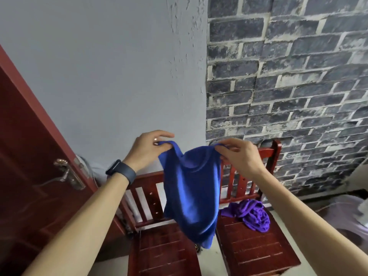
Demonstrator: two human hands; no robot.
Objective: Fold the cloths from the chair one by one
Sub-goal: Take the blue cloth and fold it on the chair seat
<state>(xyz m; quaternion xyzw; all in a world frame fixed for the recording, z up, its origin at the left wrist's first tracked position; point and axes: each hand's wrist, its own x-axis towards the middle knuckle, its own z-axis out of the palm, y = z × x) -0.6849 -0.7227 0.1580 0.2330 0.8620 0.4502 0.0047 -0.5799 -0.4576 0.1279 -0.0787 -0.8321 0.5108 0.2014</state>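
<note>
Royal-blue soft cloth [191, 196] hangs in the air, above the gap between two red-brown slatted wooden chairs [256, 248]. Left hand [150, 149] pinches its top corner at 11 o'clock, right hand [240, 155] pinches the corner at 1 o'clock; both grips are closed on the fabric, whose top edge sags between them. Crumpled purple cloth [253, 216] lies on the right chair's seat, at 4 o'clock from the blue one. Black band [121, 171] sits on the left wrist. Dark red door [23, 156] stands at 9 o'clock.
</note>
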